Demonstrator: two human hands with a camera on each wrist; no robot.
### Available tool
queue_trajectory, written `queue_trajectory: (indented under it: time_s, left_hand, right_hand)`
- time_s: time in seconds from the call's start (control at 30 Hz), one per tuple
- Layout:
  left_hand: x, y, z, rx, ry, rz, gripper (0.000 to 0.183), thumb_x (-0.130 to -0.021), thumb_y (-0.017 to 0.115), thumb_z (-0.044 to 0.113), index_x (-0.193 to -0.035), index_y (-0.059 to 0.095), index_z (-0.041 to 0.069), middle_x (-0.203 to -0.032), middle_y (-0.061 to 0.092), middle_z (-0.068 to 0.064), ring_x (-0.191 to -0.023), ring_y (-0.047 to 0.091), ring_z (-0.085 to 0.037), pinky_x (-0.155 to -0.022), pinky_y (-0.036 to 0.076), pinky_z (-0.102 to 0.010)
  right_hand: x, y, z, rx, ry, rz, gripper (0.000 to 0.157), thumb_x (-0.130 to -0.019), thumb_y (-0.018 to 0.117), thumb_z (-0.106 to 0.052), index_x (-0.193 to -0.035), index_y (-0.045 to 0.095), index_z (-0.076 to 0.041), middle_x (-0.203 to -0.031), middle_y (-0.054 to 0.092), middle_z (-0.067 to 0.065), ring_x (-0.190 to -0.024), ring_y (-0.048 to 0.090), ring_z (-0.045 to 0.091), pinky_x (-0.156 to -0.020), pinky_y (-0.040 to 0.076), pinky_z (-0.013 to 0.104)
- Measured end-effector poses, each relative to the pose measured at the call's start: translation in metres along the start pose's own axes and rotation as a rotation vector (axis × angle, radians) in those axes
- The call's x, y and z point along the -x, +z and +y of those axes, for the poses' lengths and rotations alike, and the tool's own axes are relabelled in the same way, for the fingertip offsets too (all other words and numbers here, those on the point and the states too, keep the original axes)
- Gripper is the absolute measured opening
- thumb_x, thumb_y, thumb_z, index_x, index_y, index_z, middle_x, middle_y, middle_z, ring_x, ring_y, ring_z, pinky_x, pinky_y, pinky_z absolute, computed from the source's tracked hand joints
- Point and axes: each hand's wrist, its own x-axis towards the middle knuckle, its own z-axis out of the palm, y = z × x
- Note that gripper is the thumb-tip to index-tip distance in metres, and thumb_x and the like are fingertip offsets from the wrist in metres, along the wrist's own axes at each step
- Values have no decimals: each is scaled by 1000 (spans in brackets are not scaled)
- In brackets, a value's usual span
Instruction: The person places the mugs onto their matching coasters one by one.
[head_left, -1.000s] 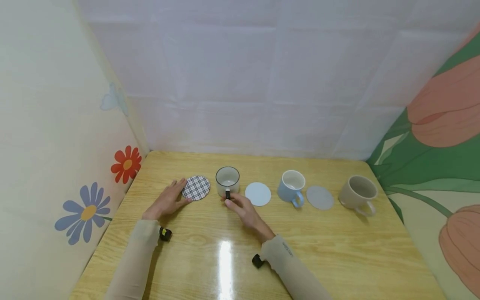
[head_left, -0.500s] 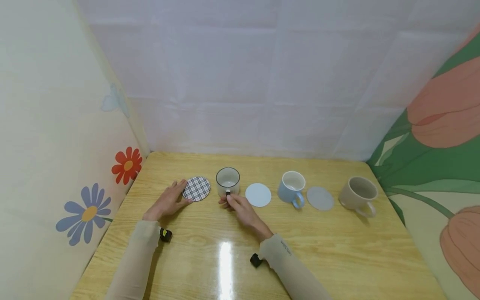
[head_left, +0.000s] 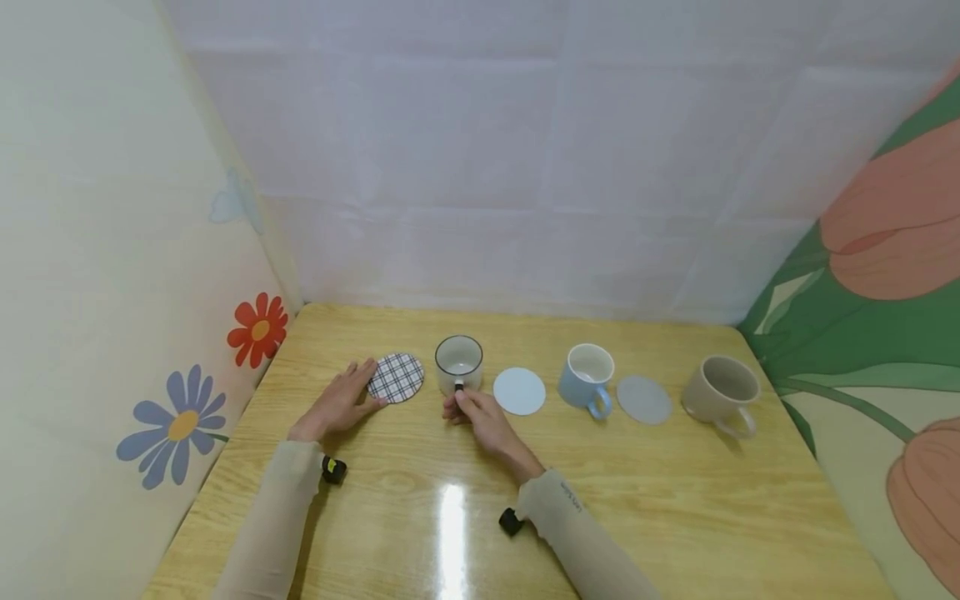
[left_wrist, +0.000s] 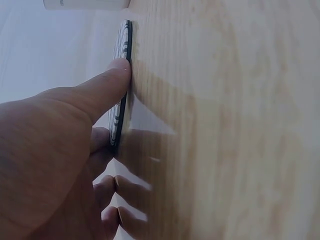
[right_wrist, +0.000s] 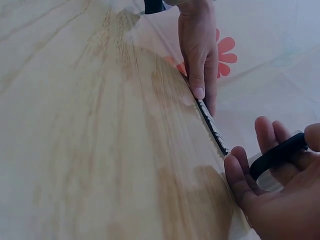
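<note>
A white mug (head_left: 460, 367) with a black rim stands right of a round plaid coaster (head_left: 395, 377). My right hand (head_left: 483, 419) grips its black handle (right_wrist: 278, 154), thumb on top and fingers curled beneath in the right wrist view. At the coaster's left side rests my left hand (head_left: 341, 402), thumb and index finger touching its edge, the other fingertips down on the table. The left wrist view has the coaster (left_wrist: 120, 95) edge-on, with the left thumb (left_wrist: 107, 85) along it.
Farther right on the wooden table (head_left: 675, 500) lie a pale blue coaster (head_left: 520, 391) and a grey coaster (head_left: 643, 399). A blue mug (head_left: 584, 379) stands between them. A beige mug (head_left: 717, 392) is near the right edge. A white cloth (head_left: 480, 167) hangs behind.
My right fingers have moved from over the mug's handle to curl beneath it, with the thumb now on top. The left hand and the coaster keep their places. The head view shifts slightly.
</note>
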Motion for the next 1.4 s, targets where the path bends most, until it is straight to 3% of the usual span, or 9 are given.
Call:
queue_trajectory:
  time_s: [0.1, 0.3, 0.63, 0.93, 1.17, 1.4]
  left_hand:
    - [0, 0, 0, 2, 0, 1, 79, -108, 64, 33, -165, 26, -6, -173, 23, -28, -159, 14, -56, -129, 12, -72]
    - [0, -1, 1, 2, 1, -3, 79, -108, 65, 33, -165, 26, -6, -173, 22, -28, -159, 14, -56, -130, 11, -71]
    - [0, 0, 0, 4, -1, 1, 79, -107, 65, 32, -164, 26, -7, -173, 23, -28, -159, 14, -56, -130, 12, -71]
    - [-1, -1, -1, 7, 2, 3, 79, -107, 65, 32, -165, 27, -7, -173, 23, -28, -159, 15, -56, -130, 12, -71]
    - [-1, -1, -2, -6, 2, 1, 79, -108, 65, 33, -165, 27, -7, -173, 23, -27, -159, 15, -56, -130, 13, -70]
    - [-1, -2, 0, -2, -2, -5, 79, -107, 65, 33, -165, 27, -6, -173, 23, -28, -159, 15, -56, -131, 12, -69]
  right_hand:
    - [0, 0, -1, 8, -13, 12, 43, -117, 38, -15, -111, 64, 19, -109, 67, 39, -101, 70, 36, -99, 60, 62]
    - [0, 0, 0, 22, -30, 54, 43, -117, 40, -14, -107, 65, 19, -107, 68, 39, -101, 69, 46, -97, 60, 61]
    - [0, 0, -1, 10, -54, 79, 41, -115, 44, -13, -105, 67, 19, -105, 71, 37, -101, 72, 41, -96, 61, 61]
    - [-1, -1, -7, 61, -74, 97, 39, -115, 46, -15, -103, 72, 13, -102, 74, 30, -94, 71, 18, -96, 62, 48]
    - [-3, -2, -10, 66, -91, 86, 40, -115, 46, -15, -102, 71, 13, -102, 74, 31, -95, 71, 21, -99, 59, 61]
    - [-5, -3, -12, 43, -91, 68, 40, -115, 45, -14, -104, 70, 16, -103, 72, 34, -94, 70, 18, -97, 60, 62]
